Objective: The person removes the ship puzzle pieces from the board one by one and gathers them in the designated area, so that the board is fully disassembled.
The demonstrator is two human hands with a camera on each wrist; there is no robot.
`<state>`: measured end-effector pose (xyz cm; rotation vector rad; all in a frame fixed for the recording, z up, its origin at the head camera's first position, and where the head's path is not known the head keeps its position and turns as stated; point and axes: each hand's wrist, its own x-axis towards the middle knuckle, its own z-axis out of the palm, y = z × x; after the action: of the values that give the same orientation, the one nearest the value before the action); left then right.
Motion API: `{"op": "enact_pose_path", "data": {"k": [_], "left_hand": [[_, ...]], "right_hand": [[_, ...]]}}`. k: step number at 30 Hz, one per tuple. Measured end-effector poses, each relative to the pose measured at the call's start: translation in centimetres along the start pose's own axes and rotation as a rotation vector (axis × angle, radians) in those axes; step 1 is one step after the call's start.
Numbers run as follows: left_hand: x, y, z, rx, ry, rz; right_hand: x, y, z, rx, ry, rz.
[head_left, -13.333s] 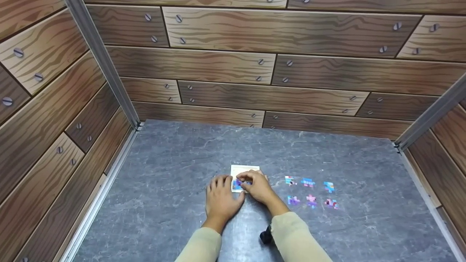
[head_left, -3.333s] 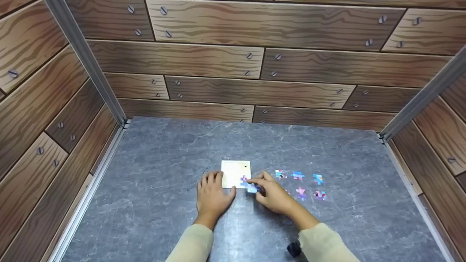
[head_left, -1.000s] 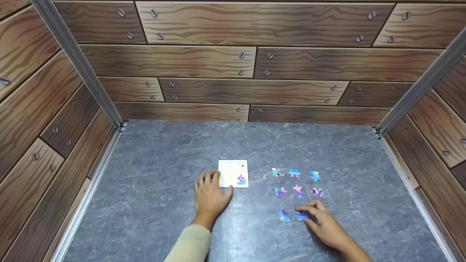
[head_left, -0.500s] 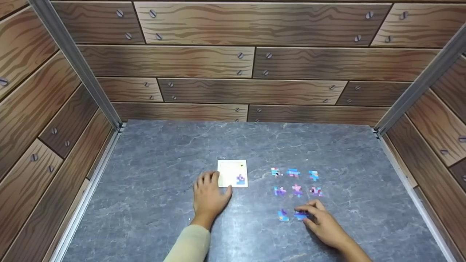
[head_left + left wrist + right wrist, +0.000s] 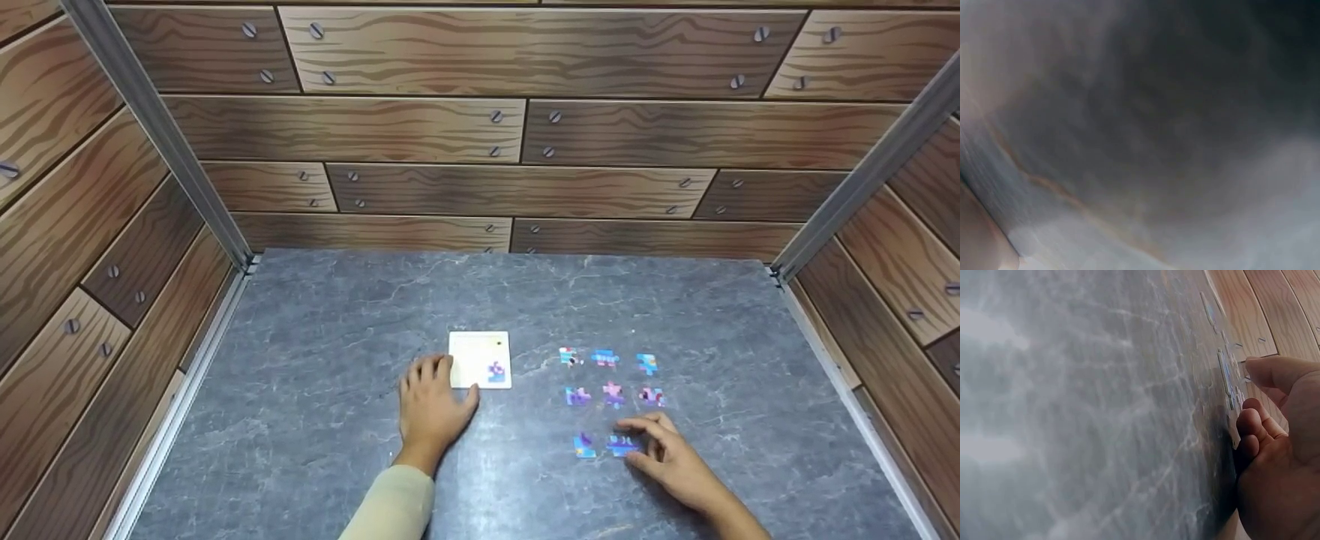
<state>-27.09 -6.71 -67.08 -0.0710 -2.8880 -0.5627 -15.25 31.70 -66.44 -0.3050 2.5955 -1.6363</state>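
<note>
A cream square puzzle tray lies near the middle of the table, with one purple-and-blue jigsaw piece in its near right corner. My left hand rests at the tray's left and near edges, fingertips on its side and thumb by the near edge. My right hand is at the near row of loose pieces, thumb and index finger apart around a blue-and-purple jigsaw piece that lies flat. In the right wrist view the fingertips sit close over the table beside flat pieces. The left wrist view is blurred.
Several loose jigsaw pieces lie in rows right of the tray, among them a pink one and a blue-and-orange one. Left of my right hand lies another blue piece. Wood-patterned walls enclose the grey table.
The tray has gone from holding several pieces to one. A new near row has appeared on the table. In the last half second my right fingers drew back slightly, uncovering the blue-and-purple jigsaw piece.
</note>
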Motion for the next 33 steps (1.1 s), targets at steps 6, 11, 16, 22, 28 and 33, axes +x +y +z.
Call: {"op": "enact_pose_path", "data": {"k": [6,11,16,22,28,33], "left_hand": [[0.0,-0.1,0.0,-0.007,-0.006,-0.009],[0.1,-0.1,-0.1,-0.003,0.0,-0.002],[0.1,-0.1,0.0,-0.001,-0.005,-0.001],[0.1,0.0,0.1,0.021,-0.01,-0.003],[0.0,-0.2,0.6,0.018,0.007,0.005],[0.2,-0.3,0.3,0.012,0.027,0.018]], "right_hand": [[1.1,-1.3,-0.2,-0.068,-0.001,0.117],[3.6,-4.3,0.6,-0.19,0.035,0.086],[7.2,-7.5,2.8,-0.264,0.004,-0.018],[11.6,-9.7,6.2,-0.325,-0.087,-0.045],[14.8,-9.5,9.6,-0.363,-0.127,-0.062],[16.3,-9.0,11.9,-0.378,-0.109,-0.066]]}}
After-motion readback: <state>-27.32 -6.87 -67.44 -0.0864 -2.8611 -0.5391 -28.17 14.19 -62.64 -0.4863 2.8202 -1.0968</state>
